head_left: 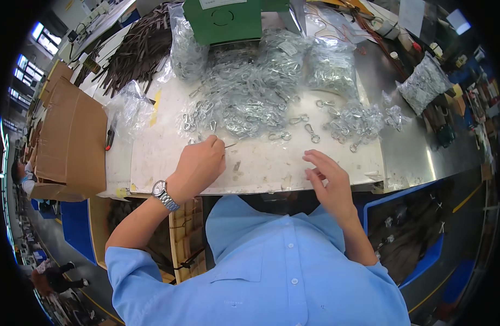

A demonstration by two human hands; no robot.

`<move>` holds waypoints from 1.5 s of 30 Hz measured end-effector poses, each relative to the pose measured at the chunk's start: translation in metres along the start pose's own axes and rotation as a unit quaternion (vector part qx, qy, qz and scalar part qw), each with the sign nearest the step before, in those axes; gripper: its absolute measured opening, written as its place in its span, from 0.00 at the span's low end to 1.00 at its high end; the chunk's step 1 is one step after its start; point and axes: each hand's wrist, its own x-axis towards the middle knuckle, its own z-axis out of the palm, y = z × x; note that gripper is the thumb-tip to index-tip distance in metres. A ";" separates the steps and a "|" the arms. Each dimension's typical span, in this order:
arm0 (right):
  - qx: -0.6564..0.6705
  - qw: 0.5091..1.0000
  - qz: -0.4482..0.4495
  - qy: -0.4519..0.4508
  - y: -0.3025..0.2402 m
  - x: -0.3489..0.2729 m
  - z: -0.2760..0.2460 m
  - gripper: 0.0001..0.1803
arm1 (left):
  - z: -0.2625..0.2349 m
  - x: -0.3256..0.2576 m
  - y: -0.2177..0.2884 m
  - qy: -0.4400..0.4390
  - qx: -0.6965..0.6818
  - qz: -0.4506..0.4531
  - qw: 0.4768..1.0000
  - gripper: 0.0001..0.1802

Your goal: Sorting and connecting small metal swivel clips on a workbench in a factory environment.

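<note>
My left hand, a watch on its wrist, is closed low over the white tabletop. A thin pointed rod sticks out of it to the right; the rest of that rod is hidden by the fingers. Just beyond the fingertips lies a metal snap hook. My right hand hovers by the table's front edge, its fingers apart and nothing in them. Farther off, a loose snap hook rests on the table. A large heap of snap hooks in clear plastic bags covers the middle of the table.
Behind the heap stands a green box. A cardboard box is at the left, with a red-handled cutter beside it. Dark strips lie at the back left. A blue-rimmed bin stands below the table at right.
</note>
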 end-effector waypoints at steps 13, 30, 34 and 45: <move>0.325 0.908 0.141 -0.224 0.000 0.065 0.020 0.12 | 0.000 0.045 0.050 -0.072 -0.674 -0.157 0.719 0.08; 0.344 0.917 0.169 -0.112 0.018 0.045 -0.018 0.12 | 0.010 0.053 0.078 0.047 -0.555 -0.157 0.815 0.09; 0.241 0.965 0.098 -0.032 0.003 0.052 -0.020 0.14 | 0.010 0.056 0.083 0.005 -0.563 -0.117 0.818 0.09; 0.369 0.879 0.187 -0.238 0.013 0.048 -0.004 0.12 | 0.032 0.062 0.084 -0.021 -0.662 -0.170 0.729 0.08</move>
